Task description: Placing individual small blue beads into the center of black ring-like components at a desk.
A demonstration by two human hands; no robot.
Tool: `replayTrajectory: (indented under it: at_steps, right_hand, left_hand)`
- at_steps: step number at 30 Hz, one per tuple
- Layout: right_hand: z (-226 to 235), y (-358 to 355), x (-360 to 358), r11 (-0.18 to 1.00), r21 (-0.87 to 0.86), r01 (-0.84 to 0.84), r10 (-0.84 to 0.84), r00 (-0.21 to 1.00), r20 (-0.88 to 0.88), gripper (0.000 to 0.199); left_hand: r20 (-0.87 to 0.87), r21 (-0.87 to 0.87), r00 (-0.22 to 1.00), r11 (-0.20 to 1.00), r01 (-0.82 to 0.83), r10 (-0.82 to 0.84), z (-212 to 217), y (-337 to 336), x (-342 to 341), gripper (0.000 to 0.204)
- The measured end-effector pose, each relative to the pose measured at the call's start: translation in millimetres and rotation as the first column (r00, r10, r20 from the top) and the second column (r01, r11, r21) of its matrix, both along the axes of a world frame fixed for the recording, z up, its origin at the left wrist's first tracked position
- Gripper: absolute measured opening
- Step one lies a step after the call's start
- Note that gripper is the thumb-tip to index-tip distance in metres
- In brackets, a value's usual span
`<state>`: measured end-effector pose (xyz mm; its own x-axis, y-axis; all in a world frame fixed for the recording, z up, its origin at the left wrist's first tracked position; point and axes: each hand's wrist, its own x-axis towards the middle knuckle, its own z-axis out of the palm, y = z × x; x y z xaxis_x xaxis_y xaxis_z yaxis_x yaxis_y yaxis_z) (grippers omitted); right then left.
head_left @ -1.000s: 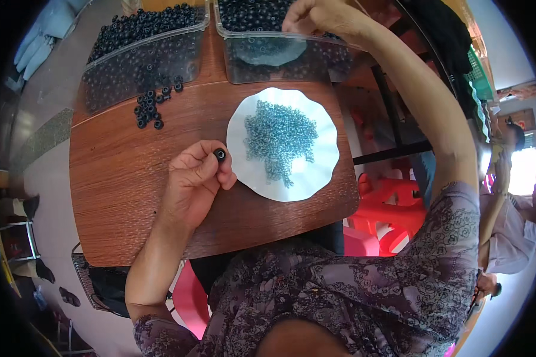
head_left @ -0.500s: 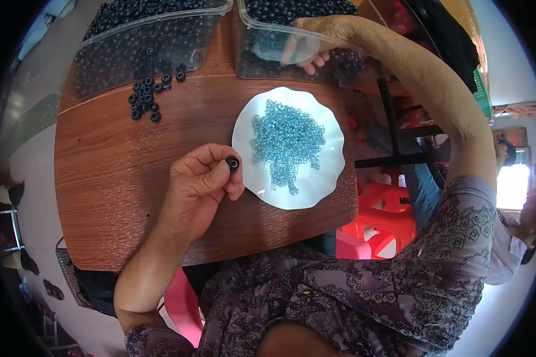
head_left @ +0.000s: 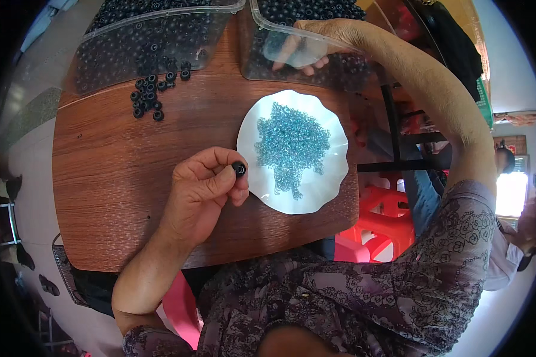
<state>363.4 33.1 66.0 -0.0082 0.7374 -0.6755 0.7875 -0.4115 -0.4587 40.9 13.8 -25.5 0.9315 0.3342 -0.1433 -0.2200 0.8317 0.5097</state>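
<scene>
Between its thumb and forefinger, my left hand [head_left: 205, 187] pinches a small black ring-shaped piece [head_left: 239, 169] with a hole through it. That hand is beside the left rim of a white scalloped plate [head_left: 330, 187], which bears a heap of small clear blue-tinted rings [head_left: 295, 140]. My right hand [head_left: 315, 50] reaches over the rim into the right clear plastic bin [head_left: 259, 62]. Through the bin's wall its fingers look spread, among or close to black pieces [head_left: 309, 9]; the wall and a pale patch on it partly hide them.
Another clear bin [head_left: 107, 71], full of black pieces, stands at the far left. Several loose black rings [head_left: 152, 87] lie before it on the brown wooden table [head_left: 119, 196]. Red plastic stools [head_left: 387, 217] and a person in blue trousers [head_left: 423, 193] are on the right.
The bins, plate and my left hand with the black ring sit slightly further right in view. My right hand's fingers have shifted slightly left inside the bin.
</scene>
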Motion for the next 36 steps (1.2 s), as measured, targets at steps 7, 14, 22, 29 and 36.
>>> replayTrajectory:
  at_steps: [7, 14, 22, 29, 36]
  right_hand:
    - [4, 0, 3, 0.996, -0.039, -0.081, 0.086, 0.984, 0.154, 0.025]
    - [2, -2, 0, 0.999, 0.03, -0.037, 0.03, 0.979, 0.203, 0.023]
    - [4, -4, 6, 0.984, -0.073, -0.161, 0.174, 0.957, 0.23, 0.027]
    - [8, -6, 2, 0.995, -0.025, -0.093, 0.096, 0.965, 0.246, 0.026]
    - [7, -5, -5, 0.989, -0.011, -0.146, 0.146, 0.976, 0.159, 0.034]
  left_hand:
    - [-0.013, 0.01, 1.0, 1.0, 0.0, 0.001, 0, -1, 0, 0.018]
    - [-0.009, 0.007, 1.0, 1.0, -0.001, 0.001, -1, 0, 0, 0.017]
    - [-0.013, 0.013, 1.0, 1.0, 0.003, -0.003, 0, 0, 0, 0.018]
    - [0.0, 0.019, 1.0, 1.0, 0.009, -0.009, 0, 0, 0, 0.019]
    - [-0.005, 0.027, 1.0, 1.0, 0.009, -0.009, 1, 0, 0, 0.018]
